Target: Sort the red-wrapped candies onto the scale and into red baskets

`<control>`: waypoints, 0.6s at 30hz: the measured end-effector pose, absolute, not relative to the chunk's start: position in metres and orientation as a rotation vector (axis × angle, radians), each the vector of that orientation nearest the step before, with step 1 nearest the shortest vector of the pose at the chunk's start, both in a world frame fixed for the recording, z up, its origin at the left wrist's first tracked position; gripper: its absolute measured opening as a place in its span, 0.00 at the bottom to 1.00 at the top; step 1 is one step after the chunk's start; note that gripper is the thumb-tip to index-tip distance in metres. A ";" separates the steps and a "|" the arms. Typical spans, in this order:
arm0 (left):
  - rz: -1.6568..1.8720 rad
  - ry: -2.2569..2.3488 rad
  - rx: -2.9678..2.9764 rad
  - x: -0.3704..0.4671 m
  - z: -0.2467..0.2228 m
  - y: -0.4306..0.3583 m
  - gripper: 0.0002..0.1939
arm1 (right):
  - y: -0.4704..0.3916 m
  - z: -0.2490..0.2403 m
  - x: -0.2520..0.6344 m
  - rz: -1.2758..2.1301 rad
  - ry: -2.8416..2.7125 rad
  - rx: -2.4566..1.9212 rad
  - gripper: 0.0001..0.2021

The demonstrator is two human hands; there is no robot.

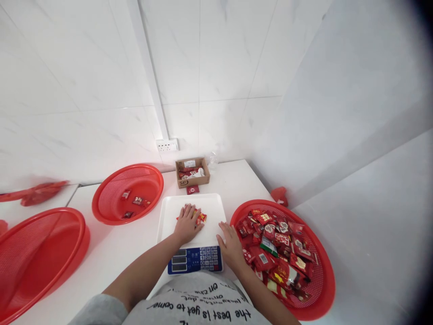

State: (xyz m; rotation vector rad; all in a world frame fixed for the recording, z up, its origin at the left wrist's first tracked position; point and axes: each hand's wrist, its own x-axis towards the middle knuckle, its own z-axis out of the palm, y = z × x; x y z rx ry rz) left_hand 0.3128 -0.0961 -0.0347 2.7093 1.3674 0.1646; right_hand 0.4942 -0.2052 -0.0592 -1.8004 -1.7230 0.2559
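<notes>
My left hand (187, 225) lies with fingers apart over a few small red-and-yellow snack packets (203, 218) on the white weighing tray. The hand partly covers them, so I cannot tell how many there are. This tray (169, 214) belongs to a digital scale (194, 259) with a blue keypad and display panel close to my body. At the tray's right edge rests my right hand (232, 243), fingers stretched out and nothing visible in it. Just right of that hand stands a round red basket (325, 275) heaped with wrapped snack packets (265, 259), mostly red.
Behind the scale sit a cardboard box (192, 182) with packets inside and a single red packet (192, 190). A red basket (101, 214) with several packets and another red basket (79, 221) are on the left. A wall socket (167, 145) is above the white table (233, 174).
</notes>
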 end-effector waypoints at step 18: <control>0.100 1.159 2.709 0.315 -0.032 -0.100 0.30 | -0.205 -0.061 0.496 0.251 -1.724 -1.768 0.18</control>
